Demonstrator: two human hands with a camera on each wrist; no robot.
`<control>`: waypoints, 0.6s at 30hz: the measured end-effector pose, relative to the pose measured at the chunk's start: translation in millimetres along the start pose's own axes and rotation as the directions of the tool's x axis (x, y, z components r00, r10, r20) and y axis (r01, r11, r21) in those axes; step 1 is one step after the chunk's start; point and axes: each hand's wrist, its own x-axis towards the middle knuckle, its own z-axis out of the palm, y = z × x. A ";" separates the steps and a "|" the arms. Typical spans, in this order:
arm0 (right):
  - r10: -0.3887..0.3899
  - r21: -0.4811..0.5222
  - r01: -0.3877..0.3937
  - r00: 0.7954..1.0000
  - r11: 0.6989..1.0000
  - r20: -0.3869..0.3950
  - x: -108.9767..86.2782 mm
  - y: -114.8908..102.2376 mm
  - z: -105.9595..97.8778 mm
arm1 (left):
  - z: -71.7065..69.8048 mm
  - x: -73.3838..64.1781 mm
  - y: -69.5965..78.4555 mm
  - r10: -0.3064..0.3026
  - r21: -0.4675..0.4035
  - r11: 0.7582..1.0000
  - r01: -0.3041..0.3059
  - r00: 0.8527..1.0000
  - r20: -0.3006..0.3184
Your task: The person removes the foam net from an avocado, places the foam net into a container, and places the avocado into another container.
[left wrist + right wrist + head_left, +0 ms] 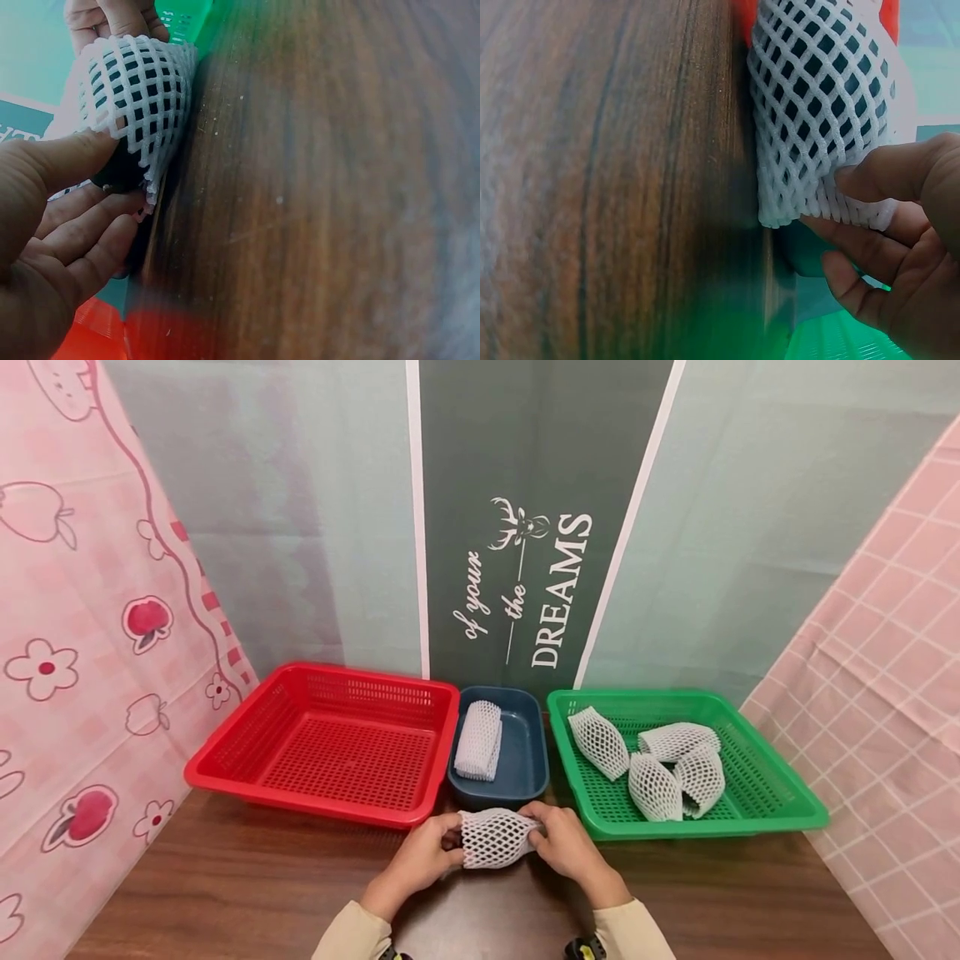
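A white foam net sleeve with a dark, rounded object inside lies sideways between both hands, close over the table's front part. At its left end, my left hand pinches the dark object at the sleeve's mouth, thumb above and fingers below. My right hand pinches the net's gathered right end, with the thumb on the mesh in the right wrist view. The dark object shows through the mesh and at the left mouth; most of it is covered.
Behind the hands stands a blue bin holding flat foam nets. A red basket is on the left. The green basket on the right holds several net-wrapped pieces. Curtains hang behind and at both sides.
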 end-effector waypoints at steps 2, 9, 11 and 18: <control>-0.001 -0.001 0.001 1.000 1.000 0.002 -0.1 1.1 -0.1 | 0.6 0.1 0.3 0.001 0.002 1.000 -0.001 1.000 -0.004; -0.003 0.016 0.004 1.000 1.000 -0.020 -2.8 1.3 -4.3 | -1.0 -2.6 2.5 -0.002 0.006 1.000 0.002 1.000 -0.020; -0.002 0.023 0.003 0.999 1.000 -0.038 -4.5 1.1 -5.9 | -1.6 -4.3 3.4 0.002 0.006 1.000 -0.002 1.000 -0.029; 0.009 -0.009 -0.009 0.998 1.000 -0.065 -10.4 -1.4 -6.9 | -2.4 -8.9 4.2 0.009 0.006 1.000 -0.008 0.999 -0.053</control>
